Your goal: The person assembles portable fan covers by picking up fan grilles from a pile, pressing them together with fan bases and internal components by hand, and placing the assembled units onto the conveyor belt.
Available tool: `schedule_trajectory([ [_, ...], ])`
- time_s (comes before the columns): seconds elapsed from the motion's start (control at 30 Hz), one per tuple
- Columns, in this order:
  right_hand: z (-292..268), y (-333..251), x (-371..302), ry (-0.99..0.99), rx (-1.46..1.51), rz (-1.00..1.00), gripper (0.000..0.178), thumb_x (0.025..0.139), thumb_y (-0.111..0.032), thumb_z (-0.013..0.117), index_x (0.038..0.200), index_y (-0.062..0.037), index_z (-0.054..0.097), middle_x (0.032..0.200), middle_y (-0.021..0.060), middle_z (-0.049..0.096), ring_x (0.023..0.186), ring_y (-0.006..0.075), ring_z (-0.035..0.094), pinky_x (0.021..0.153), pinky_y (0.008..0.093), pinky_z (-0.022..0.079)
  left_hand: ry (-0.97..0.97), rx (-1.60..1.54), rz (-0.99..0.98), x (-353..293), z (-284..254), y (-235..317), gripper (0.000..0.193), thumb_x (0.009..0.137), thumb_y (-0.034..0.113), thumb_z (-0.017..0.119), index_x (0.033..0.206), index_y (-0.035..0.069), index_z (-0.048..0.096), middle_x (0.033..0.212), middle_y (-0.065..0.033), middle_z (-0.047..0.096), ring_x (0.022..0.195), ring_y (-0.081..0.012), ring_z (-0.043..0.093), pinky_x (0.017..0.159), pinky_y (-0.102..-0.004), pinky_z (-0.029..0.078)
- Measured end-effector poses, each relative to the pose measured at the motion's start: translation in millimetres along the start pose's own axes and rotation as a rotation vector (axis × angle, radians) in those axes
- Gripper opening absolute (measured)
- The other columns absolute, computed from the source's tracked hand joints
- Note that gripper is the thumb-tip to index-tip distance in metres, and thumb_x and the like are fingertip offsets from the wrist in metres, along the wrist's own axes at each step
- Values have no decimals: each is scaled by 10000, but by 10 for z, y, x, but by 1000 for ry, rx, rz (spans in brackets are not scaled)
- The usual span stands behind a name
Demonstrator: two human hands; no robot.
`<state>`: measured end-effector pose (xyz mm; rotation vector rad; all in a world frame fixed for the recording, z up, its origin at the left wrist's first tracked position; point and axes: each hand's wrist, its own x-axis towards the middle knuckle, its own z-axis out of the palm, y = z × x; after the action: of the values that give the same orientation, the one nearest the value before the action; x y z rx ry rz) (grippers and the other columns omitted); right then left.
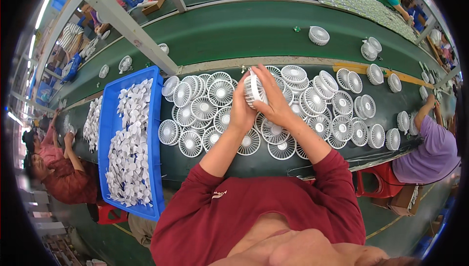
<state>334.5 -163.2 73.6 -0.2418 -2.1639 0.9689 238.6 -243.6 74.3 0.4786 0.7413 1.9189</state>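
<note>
Left-edge co-workers (73,185): two, one in red, one in pink.
Blue tray (155,168): one, its long axis running near to far.
Small white parts (129,153): a heap inside the tray, too many to count.
Loose cages, left of the hands (190,143): round, ribbed, overlapping, mostly lying flat; well over a dozen.
Left hand (239,109): cupped against the held cage's left side, fingers pressed together where they show.
Held fan cage (253,90): one, between both palms above the pile — tipped on edge, long outline running near to far, a small stub at its far end. I cannot tell which face is the front.
Right hand (274,102): fingers together along the right and far side, thumb across the near edge.
Loose cages, right of the hands (342,102): over two dozen — some flat, those farther right tilted.
Right-edge co-worker (425,144): one, in purple, beside a red stool (376,180).
</note>
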Motion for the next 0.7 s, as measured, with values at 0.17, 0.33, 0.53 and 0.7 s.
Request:
schedule_trajectory([
  [0.17, 179, -33, -85, 49, 70, 44, 682, 895, -453, 499, 1423, -56, 330, 1457, 231, 301, 1340, 373, 326, 1095, 425, 259, 107, 400, 371, 54, -301, -303, 393, 1019, 323, 357, 1251, 20, 449, 1118, -61, 551, 991, -147, 547, 871, -287, 438],
  [0.33, 244, -35, 50, 98, 273, 105, 540, 947, -283, 407, 1392, 14, 334, 1395, 176, 398, 1302, 295, 381, 1082, 371, 276, 106, 453, 390, 63, -43, -71, 311, 1011, 237, 384, 1226, 24, 454, 1067, -50, 534, 942, -85, 495, 812, -248, 423],
  [0.53, -40, 294, 628, -24, 75, 124, 489, 929, -285, 514, 1353, -55, 430, 1314, 193, 506, 1230, 318, 479, 1037, 371, 348, 47, 1004, 440, 686, -481, 125, 415, 997, 345, 398, 1239, 23, 499, 1115, -196, 587, 1036, -313, 563, 891, -382, 426],
  [0.7, -782, 1414, 887, 202, -430, 199, 612, 829, -308, 669, 1322, -15, 457, 1284, 226, 516, 1215, 376, 460, 1026, 435, 356, -2, 1551, 489, 1277, -903, 436, 596, 863, 406, 606, 1289, 10, 476, 1270, -207, 514, 1190, -343, 477, 999, -423, 368],
])
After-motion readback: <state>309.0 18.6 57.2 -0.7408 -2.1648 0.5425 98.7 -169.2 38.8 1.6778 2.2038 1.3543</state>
